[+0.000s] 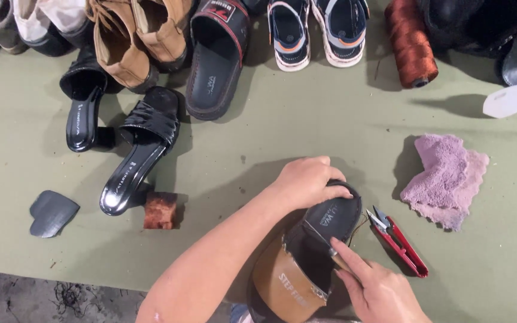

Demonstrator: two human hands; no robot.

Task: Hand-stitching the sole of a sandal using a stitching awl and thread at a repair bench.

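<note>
two hands on a dark sandal at the near edge of the green table

the left hand (306, 179) curls over the heel end of the black sandal (324, 224), gripping it against the table (306, 113); the right hand (378, 290) lays its forefinger on the insole, seemingly pinching a thin needle (too fine to be sure). red thread snips (399, 239) lie just beside the sandal, a pink cloth (444, 176) near, a rust thread spool (410, 42) well apart.
</note>
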